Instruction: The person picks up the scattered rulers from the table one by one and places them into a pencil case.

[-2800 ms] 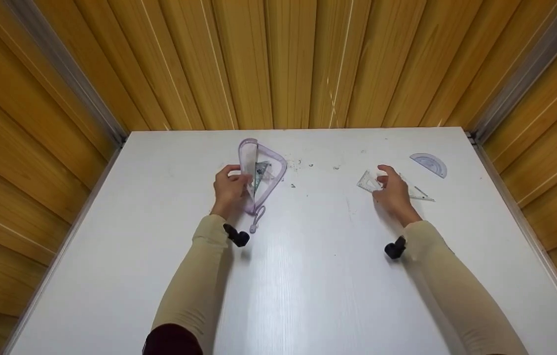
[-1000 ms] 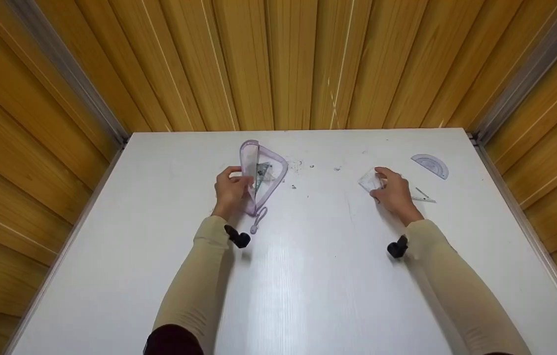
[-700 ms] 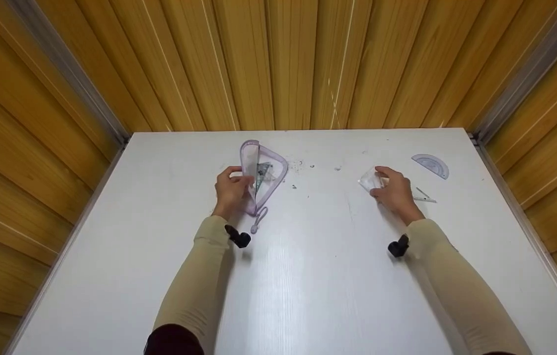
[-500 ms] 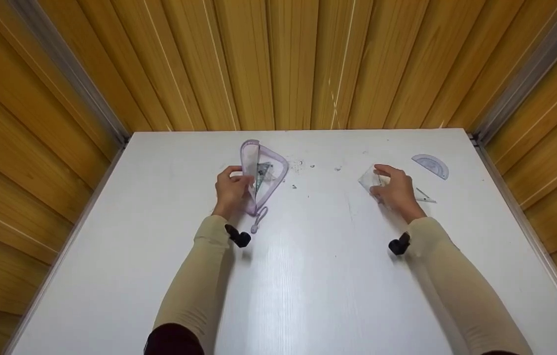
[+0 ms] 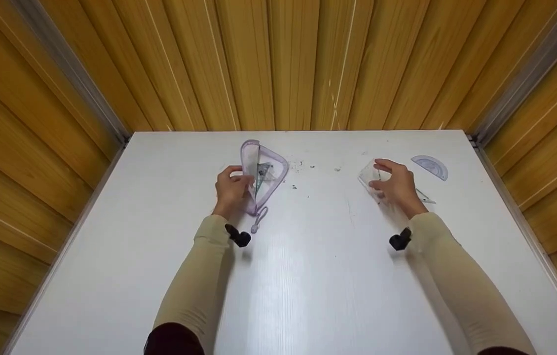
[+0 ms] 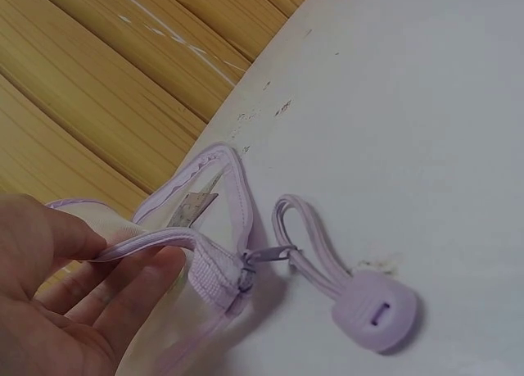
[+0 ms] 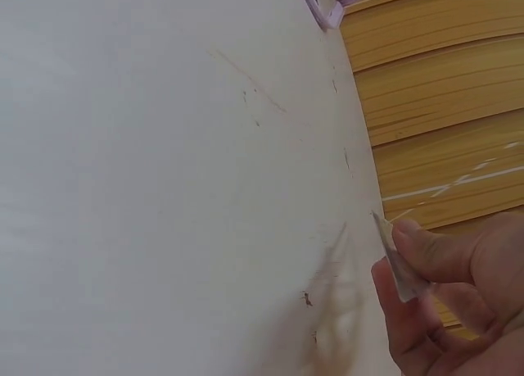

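Note:
My left hand [image 5: 230, 190] pinches one edge of a clear zip pouch [image 5: 272, 190] with lilac trim, holding its mouth apart. A clear piece with dark and green marks [image 5: 262, 172] shows inside. In the left wrist view, the lilac zip pull [image 6: 377, 310] hangs from a cord loop. My right hand [image 5: 397, 186] pinches a clear set square [image 5: 368, 175] between thumb and fingers, tilted up off the table; it appears nearly edge-on in the right wrist view [image 7: 395, 261]. Behind this hand, the tip of another clear ruler piece [image 5: 425, 196] lies on the table, the rest hidden.
A pale blue protractor [image 5: 430, 166] lies flat at the far right of the white table [image 5: 298, 276]. Small dark marks [image 5: 298, 166] dot the surface between the hands. Wood-patterned walls [image 5: 288, 64] stand beyond the back and side edges.
My right hand has taken hold of the set square and raised it into a tilt, moving slightly away from me. The left hand and pouch stay nearly still.

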A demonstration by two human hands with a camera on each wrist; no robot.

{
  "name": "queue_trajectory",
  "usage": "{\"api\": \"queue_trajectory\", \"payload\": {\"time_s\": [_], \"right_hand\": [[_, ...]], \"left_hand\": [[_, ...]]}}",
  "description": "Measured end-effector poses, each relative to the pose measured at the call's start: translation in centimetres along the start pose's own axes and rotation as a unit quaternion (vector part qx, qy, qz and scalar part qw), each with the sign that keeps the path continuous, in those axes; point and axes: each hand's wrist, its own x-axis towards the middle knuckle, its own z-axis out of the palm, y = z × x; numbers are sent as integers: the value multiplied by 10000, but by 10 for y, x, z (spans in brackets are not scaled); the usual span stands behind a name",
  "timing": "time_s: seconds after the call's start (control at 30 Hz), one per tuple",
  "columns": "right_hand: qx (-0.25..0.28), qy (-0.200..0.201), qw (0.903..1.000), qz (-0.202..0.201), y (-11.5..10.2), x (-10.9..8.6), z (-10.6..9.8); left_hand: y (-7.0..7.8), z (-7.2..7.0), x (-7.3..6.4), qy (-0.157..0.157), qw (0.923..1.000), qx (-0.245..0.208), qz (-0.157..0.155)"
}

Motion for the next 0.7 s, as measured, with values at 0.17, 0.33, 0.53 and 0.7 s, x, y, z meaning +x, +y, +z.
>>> {"api": "queue_trajectory", "payload": {"time_s": [0.17,0.33,0.53,0.7], "right_hand": [[0,27,10000,-24,-5,4,-1],[239,26,9997,53,-13,7,-4],[462,6,9989,-44,-21,11,-5],[562,20,9981,-266,-25,14,-5]], "left_hand": [[2,0,-1,-5,10000,45,-84],[2,1,-1,-53,9999,0,-107],[1,0,1,-47,9998,-90,-151],[1,0,2,-42,9998,-114,-126]]}}
